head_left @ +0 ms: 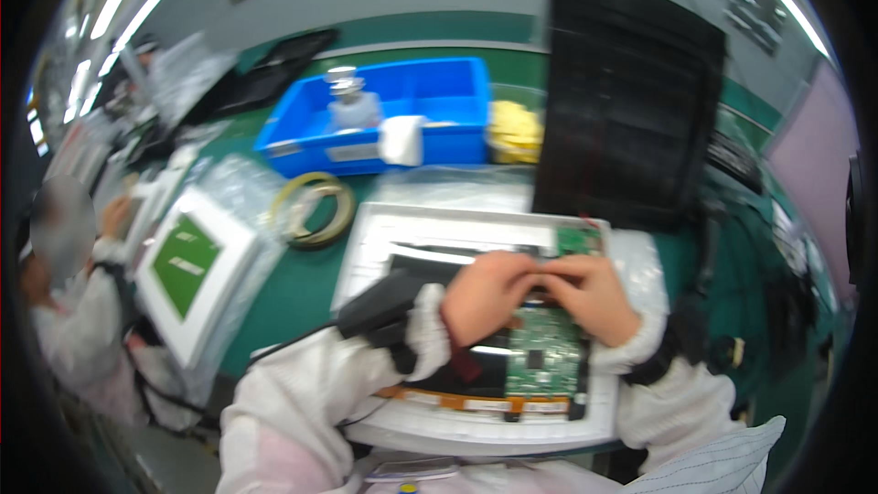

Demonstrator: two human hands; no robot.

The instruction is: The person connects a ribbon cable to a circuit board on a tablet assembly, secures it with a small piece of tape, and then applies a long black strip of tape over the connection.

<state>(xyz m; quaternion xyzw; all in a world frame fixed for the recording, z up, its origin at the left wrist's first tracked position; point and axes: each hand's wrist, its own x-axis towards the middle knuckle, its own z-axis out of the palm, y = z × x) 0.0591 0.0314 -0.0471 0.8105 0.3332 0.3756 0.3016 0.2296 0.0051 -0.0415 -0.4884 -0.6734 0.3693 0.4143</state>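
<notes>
In front of me lies a white tray-like housing [366,238] with a black panel and electronics inside it. A green circuit board [541,361] fills its right part, and an orange flat strip [448,400] runs along the near edge. My left hand [489,295] and my right hand [594,297] meet over the top end of this board, fingertips pinched together. Whatever is between the fingers is hidden. Another small green board [578,239] sits just beyond my right hand, at the housing's far right corner.
Behind the housing stands a blue divided bin [393,142] with a pump bottle [352,105]. Tape rolls [315,210] lie left of it. A tall black panel [631,96] rises at back right. A white frame with a green sheet [187,265] and a co-worker [82,320] are left.
</notes>
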